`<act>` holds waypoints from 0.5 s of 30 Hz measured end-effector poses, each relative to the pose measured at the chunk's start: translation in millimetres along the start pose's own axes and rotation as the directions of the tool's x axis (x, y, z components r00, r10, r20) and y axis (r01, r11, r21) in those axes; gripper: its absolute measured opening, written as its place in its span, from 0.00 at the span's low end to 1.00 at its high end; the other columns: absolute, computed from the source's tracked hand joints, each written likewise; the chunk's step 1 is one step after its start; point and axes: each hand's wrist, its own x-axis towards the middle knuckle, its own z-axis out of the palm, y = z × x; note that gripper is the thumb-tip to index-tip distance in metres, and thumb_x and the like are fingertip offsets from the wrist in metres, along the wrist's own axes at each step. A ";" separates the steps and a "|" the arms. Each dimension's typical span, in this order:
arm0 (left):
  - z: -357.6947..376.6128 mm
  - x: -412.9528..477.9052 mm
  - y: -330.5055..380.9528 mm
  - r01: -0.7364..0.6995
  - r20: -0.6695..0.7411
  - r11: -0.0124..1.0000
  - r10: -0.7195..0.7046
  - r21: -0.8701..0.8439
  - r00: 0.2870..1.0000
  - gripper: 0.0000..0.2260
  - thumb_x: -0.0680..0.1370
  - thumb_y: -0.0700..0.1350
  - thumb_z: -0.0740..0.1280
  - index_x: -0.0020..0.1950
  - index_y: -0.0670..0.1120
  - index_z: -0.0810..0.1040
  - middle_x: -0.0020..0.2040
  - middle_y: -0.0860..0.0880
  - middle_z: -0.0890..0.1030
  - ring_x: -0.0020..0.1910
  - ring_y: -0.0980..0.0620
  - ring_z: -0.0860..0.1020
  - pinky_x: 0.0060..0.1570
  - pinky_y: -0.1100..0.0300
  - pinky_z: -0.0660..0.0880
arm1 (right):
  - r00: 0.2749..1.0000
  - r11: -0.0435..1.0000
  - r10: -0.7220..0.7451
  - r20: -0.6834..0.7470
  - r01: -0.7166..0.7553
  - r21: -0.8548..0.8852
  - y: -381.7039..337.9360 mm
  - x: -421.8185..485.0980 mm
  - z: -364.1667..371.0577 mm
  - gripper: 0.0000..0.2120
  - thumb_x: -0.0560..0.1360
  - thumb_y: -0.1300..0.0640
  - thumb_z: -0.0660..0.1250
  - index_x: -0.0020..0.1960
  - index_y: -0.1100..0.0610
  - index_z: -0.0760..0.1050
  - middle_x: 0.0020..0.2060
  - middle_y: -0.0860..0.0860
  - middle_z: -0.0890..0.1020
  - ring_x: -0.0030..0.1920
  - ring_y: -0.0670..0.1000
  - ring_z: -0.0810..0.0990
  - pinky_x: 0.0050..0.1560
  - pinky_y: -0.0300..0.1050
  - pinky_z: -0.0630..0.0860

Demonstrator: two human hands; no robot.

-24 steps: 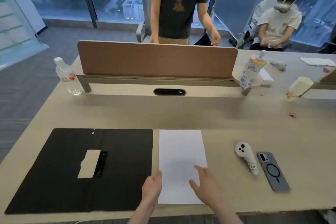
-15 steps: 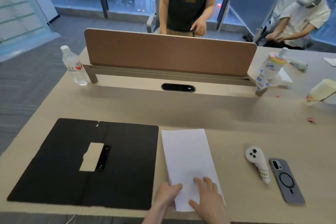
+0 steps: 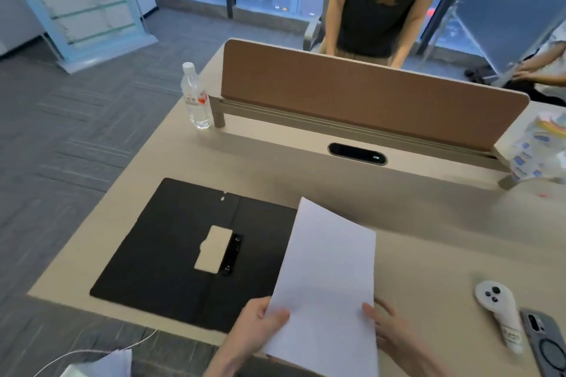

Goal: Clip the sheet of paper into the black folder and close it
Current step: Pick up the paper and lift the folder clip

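The black folder (image 3: pixel 171 254) lies open and flat on the desk, left of centre, with a black clip (image 3: pixel 232 254) at its spine and a pale card (image 3: pixel 213 248) beside the clip. The white sheet of paper (image 3: pixel 329 278) is lifted off the desk and tilted, its left edge overlapping the folder's right side. My left hand (image 3: pixel 257 327) pinches the sheet's lower left edge, thumb on top. My right hand (image 3: pixel 389 330) holds the lower right edge from behind, fingers partly hidden by the paper.
A water bottle (image 3: pixel 196 98) stands at the left end of the brown divider (image 3: pixel 367 101). A white controller (image 3: pixel 499 312) and a phone (image 3: pixel 548 343) lie at the right. A person stands behind the divider; another sits far right. A plastic-wrapped bottle (image 3: pixel 539 150) is at the right edge.
The sheet lay flat on the desk with both hands coming onto its near end; now both hands grip it and it is raised and angled toward the folder. The view has swung left.
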 end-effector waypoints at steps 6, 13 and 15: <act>-58.8 -20.7 -11.5 0.081 -0.017 0.996 -0.082 -0.040 0.996 0.07 0.79 0.44 0.70 0.55 0.50 0.86 0.51 0.49 0.88 0.50 0.51 0.86 0.47 0.59 0.81 | 0.998 0.998 -0.054 0.030 0.053 0.022 -13.5 15.3 77.2 0.36 0.56 0.56 0.78 0.63 0.57 0.75 0.49 0.57 0.87 0.46 0.59 0.86 0.38 0.50 0.83; -105.8 -7.3 -5.3 0.258 -0.117 0.906 -0.232 0.334 0.966 0.11 0.74 0.56 0.74 0.45 0.49 0.85 0.38 0.54 0.87 0.34 0.59 0.84 0.41 0.61 0.82 | 0.981 0.985 -0.148 -0.127 0.158 0.072 4.4 30.0 111.5 0.29 0.64 0.67 0.75 0.63 0.59 0.74 0.36 0.49 0.88 0.34 0.52 0.86 0.30 0.45 0.82; -120.2 -0.8 2.4 0.320 -0.247 0.849 -0.231 0.421 0.941 0.12 0.74 0.59 0.73 0.46 0.51 0.83 0.37 0.52 0.86 0.32 0.57 0.85 0.40 0.58 0.84 | 0.976 0.982 -0.151 -0.159 0.166 0.089 6.0 32.1 109.7 0.24 0.69 0.71 0.72 0.64 0.61 0.74 0.40 0.52 0.87 0.34 0.51 0.86 0.32 0.45 0.83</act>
